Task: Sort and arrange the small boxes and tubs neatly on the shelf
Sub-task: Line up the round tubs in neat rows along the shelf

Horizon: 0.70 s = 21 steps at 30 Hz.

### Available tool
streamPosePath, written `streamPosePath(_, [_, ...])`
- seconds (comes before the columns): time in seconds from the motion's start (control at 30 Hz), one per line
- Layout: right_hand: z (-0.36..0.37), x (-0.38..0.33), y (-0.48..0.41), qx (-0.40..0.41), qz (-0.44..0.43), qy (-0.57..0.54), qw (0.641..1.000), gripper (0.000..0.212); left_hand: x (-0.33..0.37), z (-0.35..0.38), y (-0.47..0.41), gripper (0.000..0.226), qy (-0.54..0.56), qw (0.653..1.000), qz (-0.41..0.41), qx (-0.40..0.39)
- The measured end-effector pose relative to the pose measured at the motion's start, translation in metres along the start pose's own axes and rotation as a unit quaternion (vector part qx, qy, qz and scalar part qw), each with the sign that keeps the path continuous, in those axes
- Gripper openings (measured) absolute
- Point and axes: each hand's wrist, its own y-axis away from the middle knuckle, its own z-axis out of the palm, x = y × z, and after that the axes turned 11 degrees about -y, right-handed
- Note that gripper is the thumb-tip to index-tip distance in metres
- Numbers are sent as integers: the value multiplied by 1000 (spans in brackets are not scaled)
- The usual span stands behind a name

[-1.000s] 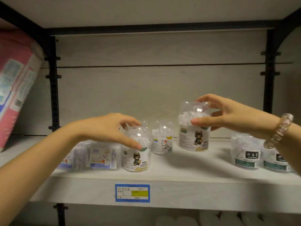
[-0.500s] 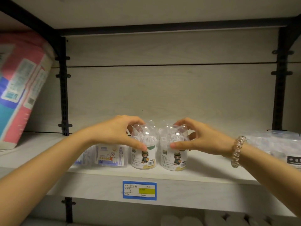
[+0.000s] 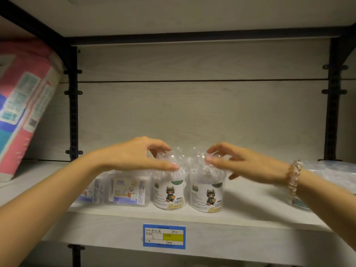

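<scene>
Two clear domed tubs with a cartoon cat label stand side by side near the front of the shelf (image 3: 96,228). My left hand (image 3: 134,155) grips the dome of the left tub (image 3: 169,191) from above. The fingertips of my right hand (image 3: 242,162) pinch the dome of the right tub (image 3: 207,195). The two tubs nearly touch. Left of them a flat clear box (image 3: 128,189) with a blue and white label stands on the shelf, and a second flat box (image 3: 92,191) shows partly behind my left forearm.
More clear tubs (image 3: 335,170) sit at the far right, partly hidden by my right wrist. A large pink package (image 3: 23,105) leans at the far left. Black uprights (image 3: 73,103) frame the bay. A blue price label (image 3: 164,236) is on the shelf's front edge.
My right hand carried its tub from the right to the left and set it down beside the tub under my left hand. The view shifted slightly to the right.
</scene>
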Motion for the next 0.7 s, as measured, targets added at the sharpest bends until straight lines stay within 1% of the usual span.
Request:
streamPosePath(0.07, [-14, 0, -15, 38, 2, -20, 999, 63, -3, -9, -10, 66, 55, 997, -16, 45])
streamPosePath(0.13, [-23, 3, -37, 67, -4, 6, 998, 46, -6, -15, -29, 50, 74, 993, -38, 80])
streamPosePath(0.2, [-23, 7, -57, 47, 5, 31, 998, 43, -5, -16, -49, 49, 55, 996, -44, 56])
streamPosePath(0.27, [-17, 11, -71, 12, 33, 46, 998, 48, -2, -12, -64, 55, 40, 998, -45, -11])
streamPosePath(0.33, [-9, 13, -78, -21, 67, 30, 997, 50, -1, -6, -73, 56, 23, 996, -51, -65])
streamPosePath(0.37, [-6, 15, -80, -33, 80, 15, 996, 50, -1, -3, -75, 53, 15, 995, -53, -79])
streamPosePath(0.53, [-4, 15, -75, -41, 91, -29, 995, 44, -5, 0, -69, 34, 41, 996, -28, -78])
streamPosePath(0.7, [-9, 13, -66, -51, 89, -41, 994, 41, -2, -2, -63, 30, 42, 996, -3, -75])
